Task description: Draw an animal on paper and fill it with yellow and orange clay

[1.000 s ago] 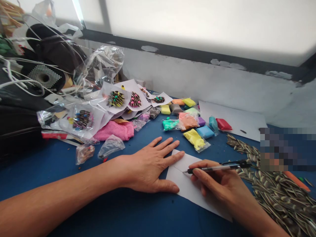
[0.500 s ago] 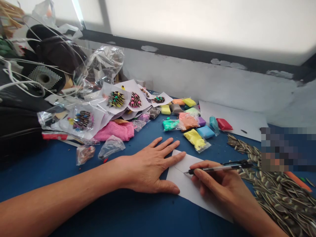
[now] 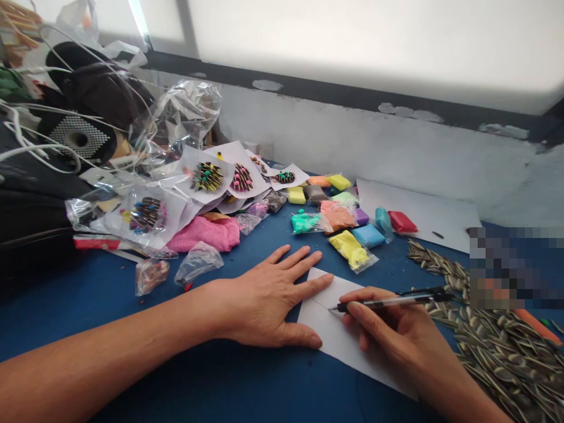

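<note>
A white sheet of paper (image 3: 326, 329) lies slantwise on the blue tabletop. My left hand (image 3: 268, 296) is laid flat with fingers spread; its thumb and index finger press on the sheet's left edge. Between the fingers of my right hand (image 3: 396, 329) is a black and clear pen (image 3: 388, 302), its tip touching the paper. A thin curved line runs on the sheet to the left of the tip. The right hand covers part of the sheet's right side.
Sunflower seeds (image 3: 497, 346) are heaped at the right. Colourful clay packets (image 3: 350, 249) lie beyond my hands, near another white sheet (image 3: 423, 211). Seed-and-clay figures on paper (image 3: 207, 176), a pink cloth (image 3: 205, 234) and plastic bags (image 3: 189, 111) crowd the left.
Almost nothing differs. The view has shifted very slightly; both hands and the pen stay in practically the same place on the paper.
</note>
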`<state>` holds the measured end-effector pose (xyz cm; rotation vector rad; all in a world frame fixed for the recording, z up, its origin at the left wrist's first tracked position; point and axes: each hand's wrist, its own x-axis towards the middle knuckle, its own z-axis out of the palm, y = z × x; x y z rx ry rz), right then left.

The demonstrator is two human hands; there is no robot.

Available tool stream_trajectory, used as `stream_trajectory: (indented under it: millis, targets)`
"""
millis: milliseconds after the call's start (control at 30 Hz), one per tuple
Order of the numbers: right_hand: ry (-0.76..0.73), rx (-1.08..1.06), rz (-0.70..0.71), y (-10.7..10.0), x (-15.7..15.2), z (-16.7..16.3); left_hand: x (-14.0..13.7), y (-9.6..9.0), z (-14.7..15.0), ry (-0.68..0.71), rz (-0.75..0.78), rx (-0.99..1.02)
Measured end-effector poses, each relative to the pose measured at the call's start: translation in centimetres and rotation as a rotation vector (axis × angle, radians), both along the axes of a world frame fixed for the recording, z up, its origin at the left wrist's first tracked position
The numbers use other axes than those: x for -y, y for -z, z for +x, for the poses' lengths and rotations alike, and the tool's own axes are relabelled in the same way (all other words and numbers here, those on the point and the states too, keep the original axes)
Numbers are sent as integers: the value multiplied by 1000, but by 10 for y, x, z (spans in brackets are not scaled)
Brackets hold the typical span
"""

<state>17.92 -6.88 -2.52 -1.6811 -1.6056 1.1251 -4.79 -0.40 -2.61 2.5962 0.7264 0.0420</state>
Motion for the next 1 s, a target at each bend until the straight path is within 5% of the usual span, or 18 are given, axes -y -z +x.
stream_trajectory:
  millis: [1000]
  targets:
    - [2, 11, 30, -1, 1, -1, 0, 1, -2, 11, 12, 49]
